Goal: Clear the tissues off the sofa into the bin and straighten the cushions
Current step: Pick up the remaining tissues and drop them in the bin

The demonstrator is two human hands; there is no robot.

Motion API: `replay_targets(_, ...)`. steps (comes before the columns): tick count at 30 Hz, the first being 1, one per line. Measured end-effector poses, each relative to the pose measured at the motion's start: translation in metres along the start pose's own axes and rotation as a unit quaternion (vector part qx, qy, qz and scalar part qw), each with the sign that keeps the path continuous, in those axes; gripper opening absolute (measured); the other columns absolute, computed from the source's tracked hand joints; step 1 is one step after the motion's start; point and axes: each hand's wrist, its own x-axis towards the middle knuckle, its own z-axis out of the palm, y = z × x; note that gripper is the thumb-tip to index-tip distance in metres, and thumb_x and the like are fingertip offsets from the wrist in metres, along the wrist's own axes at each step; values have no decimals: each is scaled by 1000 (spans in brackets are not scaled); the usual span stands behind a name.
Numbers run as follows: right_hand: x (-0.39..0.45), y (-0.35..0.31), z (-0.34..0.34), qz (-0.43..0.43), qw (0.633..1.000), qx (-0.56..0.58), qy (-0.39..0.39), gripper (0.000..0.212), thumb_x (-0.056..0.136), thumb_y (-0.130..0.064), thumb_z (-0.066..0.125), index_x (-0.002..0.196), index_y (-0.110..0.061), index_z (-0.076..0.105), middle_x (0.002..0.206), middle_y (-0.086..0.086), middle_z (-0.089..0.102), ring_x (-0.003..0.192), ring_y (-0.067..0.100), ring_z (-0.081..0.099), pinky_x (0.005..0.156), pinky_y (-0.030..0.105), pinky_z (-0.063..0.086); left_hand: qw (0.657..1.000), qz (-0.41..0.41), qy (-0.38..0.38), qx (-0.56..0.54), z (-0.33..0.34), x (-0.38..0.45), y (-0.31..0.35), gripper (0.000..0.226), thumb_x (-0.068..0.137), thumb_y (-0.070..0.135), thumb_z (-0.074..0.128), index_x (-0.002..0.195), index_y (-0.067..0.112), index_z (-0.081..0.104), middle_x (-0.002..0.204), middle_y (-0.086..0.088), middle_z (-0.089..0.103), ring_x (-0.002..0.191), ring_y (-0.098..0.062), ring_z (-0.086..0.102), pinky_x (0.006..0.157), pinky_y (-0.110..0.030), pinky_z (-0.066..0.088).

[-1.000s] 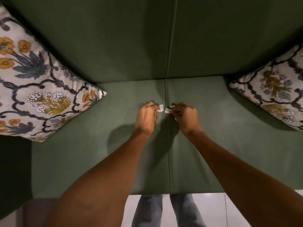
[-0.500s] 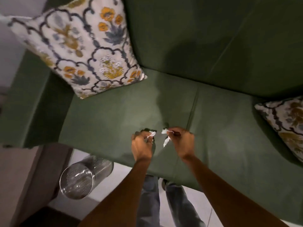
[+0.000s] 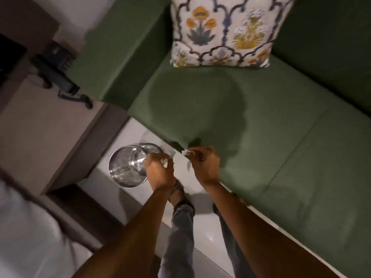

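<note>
My left hand (image 3: 159, 170) is closed around a small white tissue scrap (image 3: 165, 162) and hovers over the right rim of the shiny metal mesh bin (image 3: 125, 167) on the floor. My right hand (image 3: 204, 167) pinches another white tissue piece (image 3: 188, 157) just off the front edge of the green sofa (image 3: 261, 137). One floral cushion (image 3: 224, 31) leans upright against the sofa back at the left end. The second cushion is out of view.
A brown side table (image 3: 40, 127) with a dark corded phone (image 3: 58, 65) stands left of the sofa and bin. White tiled floor (image 3: 204, 241) runs along the sofa front, where my legs stand. A pale blurred surface fills the lower left.
Both hands left the sofa seat seam carrying tissue pieces and swung left, off the sofa edge toward the bin. My view turned left, so the bin and side table came in.
</note>
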Motion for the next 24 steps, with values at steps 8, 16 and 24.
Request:
replay_targets(8, -20, -35, 131, 43, 993, 62, -90, 9, 93, -15, 78, 95, -20, 84, 89, 4, 84, 82, 23, 79, 83, 29, 61, 999, -29, 16, 39, -54, 61, -110, 10, 95, 10, 71, 103, 8, 74, 119, -16, 67, 100, -40, 69, 78, -36, 50)
replay_targets(16, -35, -34, 221, 40, 987, 42, -150, 17, 94, -3, 77, 110, -5, 83, 101, 16, 85, 97, 32, 82, 98, 42, 61, 996, -56, 11, 61, -63, 92, -176, 23, 98, 14, 63, 118, 20, 72, 133, -8, 66, 108, -41, 70, 82, -43, 55)
replay_targets(24, -67, -16, 247, -1, 986, -6, -167, 51, 90, 20, 59, 137, 5, 68, 137, 21, 74, 128, 35, 71, 109, 20, 52, 990, -54, -81, 100, -63, 97, -202, 54, 100, 12, 55, 153, 20, 51, 161, -7, 46, 137, -44, 52, 105, -63, 51)
